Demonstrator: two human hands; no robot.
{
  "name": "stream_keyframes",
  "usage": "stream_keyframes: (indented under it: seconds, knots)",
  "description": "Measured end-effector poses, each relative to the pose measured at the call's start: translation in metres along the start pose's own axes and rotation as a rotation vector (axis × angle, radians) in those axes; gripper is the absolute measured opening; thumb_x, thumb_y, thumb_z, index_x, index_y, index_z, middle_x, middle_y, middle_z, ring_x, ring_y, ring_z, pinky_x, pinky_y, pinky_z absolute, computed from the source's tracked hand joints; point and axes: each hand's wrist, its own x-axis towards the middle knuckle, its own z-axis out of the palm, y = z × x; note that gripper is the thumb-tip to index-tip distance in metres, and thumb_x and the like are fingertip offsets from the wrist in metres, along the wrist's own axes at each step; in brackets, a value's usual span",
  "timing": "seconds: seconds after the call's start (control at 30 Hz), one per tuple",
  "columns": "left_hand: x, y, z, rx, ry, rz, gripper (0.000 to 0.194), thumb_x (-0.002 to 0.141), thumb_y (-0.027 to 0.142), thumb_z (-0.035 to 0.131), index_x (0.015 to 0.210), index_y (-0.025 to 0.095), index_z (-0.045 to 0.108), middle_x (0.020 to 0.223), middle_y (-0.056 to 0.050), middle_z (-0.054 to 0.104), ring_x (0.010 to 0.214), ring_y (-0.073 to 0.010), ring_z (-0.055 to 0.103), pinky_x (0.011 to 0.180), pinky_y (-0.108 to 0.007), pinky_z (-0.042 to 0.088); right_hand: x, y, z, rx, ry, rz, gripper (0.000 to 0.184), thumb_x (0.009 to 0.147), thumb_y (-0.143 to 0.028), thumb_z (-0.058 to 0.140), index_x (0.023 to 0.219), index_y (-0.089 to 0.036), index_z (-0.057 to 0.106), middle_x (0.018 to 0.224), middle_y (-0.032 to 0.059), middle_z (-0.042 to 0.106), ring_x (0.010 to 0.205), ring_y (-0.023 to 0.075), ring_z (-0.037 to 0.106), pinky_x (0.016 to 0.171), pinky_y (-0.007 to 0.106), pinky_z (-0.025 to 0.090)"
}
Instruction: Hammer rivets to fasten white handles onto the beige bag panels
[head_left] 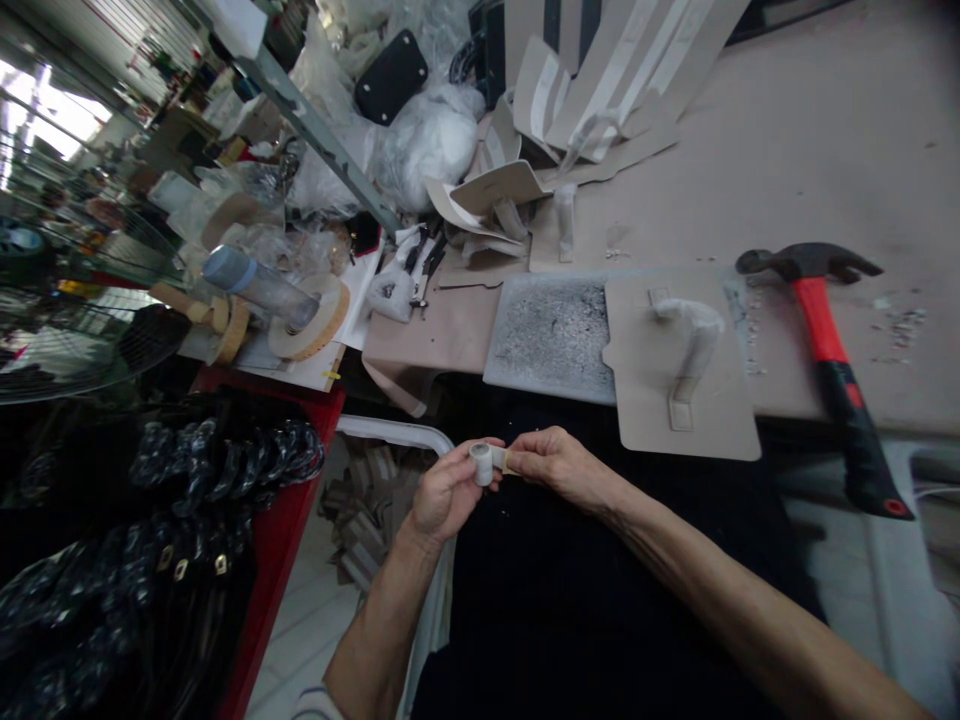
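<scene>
My left hand [442, 492] is closed around a small white roll of tape [481, 463], held over my lap below the table edge. My right hand [551, 462] pinches a short tan strip [507, 460] coming off the roll, thumb and fingers pressed together. Just beyond the hands, a beige leather panel with a wrapped handle [681, 370] lies half on a grey pitted cutting slab [551, 335] at the table's front edge.
A red-and-black hammer [832, 350] lies at the right on the beige table [825, 150]. Beige cut pieces [570, 110] and plastic bags pile at the back. Tape rolls and a clear bottle [259, 285] sit left. A red crate [277, 540] with black straps [187, 480] stands lower left.
</scene>
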Motion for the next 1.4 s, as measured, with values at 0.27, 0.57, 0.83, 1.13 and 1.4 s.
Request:
stream_keyframes:
  seconds: [0.27, 0.57, 0.83, 1.13, 1.4]
  knots:
    - [0.006, -0.009, 0.008, 0.088, 0.143, 0.068, 0.037, 0.070, 0.031, 0.082, 0.099, 0.011, 0.068, 0.087, -0.006, 0.064, 0.076, -0.0141, 0.057, 0.066, -0.025, 0.046, -0.001, 0.002, 0.003, 0.025, 0.036, -0.009, 0.034, 0.082, -0.045, 0.063, 0.075, -0.013, 0.068, 0.056, -0.0032, 0.046, 0.053, 0.0078, 0.031, 0.051, 0.025, 0.022]
    - [0.012, -0.020, 0.011, 0.061, 0.271, 0.043, 0.045, 0.060, 0.031, 0.089, 0.094, 0.012, 0.066, 0.084, -0.005, 0.067, 0.077, -0.0179, 0.064, 0.073, -0.035, 0.053, -0.001, -0.002, 0.005, 0.007, 0.077, 0.021, 0.034, 0.079, -0.046, 0.063, 0.072, -0.013, 0.064, 0.056, -0.0026, 0.048, 0.052, 0.0082, 0.034, 0.051, 0.025, 0.024]
    - [0.014, -0.020, 0.010, 0.046, 0.318, 0.024, 0.050, 0.052, 0.022, 0.091, 0.091, 0.013, 0.061, 0.082, -0.003, 0.067, 0.074, -0.0170, 0.064, 0.068, -0.034, 0.055, -0.001, 0.004, 0.002, 0.008, 0.022, -0.026, 0.031, 0.081, -0.043, 0.061, 0.072, -0.014, 0.063, 0.058, -0.0024, 0.049, 0.054, 0.0083, 0.036, 0.053, 0.025, 0.026]
    - [0.011, -0.016, 0.015, 0.158, 0.223, 0.031, 0.048, 0.061, 0.022, 0.085, 0.093, 0.015, 0.050, 0.083, -0.002, 0.065, 0.070, -0.0163, 0.065, 0.059, -0.028, 0.055, -0.002, 0.003, -0.007, -0.129, -0.035, 0.003, 0.036, 0.087, -0.046, 0.056, 0.071, -0.015, 0.062, 0.061, -0.0009, 0.055, 0.054, 0.0088, 0.040, 0.051, 0.025, 0.027]
    - [0.011, -0.011, 0.008, 0.110, 0.297, 0.062, 0.055, 0.058, 0.021, 0.086, 0.101, 0.014, 0.052, 0.084, -0.004, 0.069, 0.071, -0.0164, 0.067, 0.067, -0.030, 0.056, -0.003, 0.004, -0.014, -0.260, 0.058, 0.061, 0.029, 0.087, -0.039, 0.053, 0.070, -0.017, 0.061, 0.055, -0.0022, 0.050, 0.047, 0.0082, 0.033, 0.044, 0.025, 0.023]
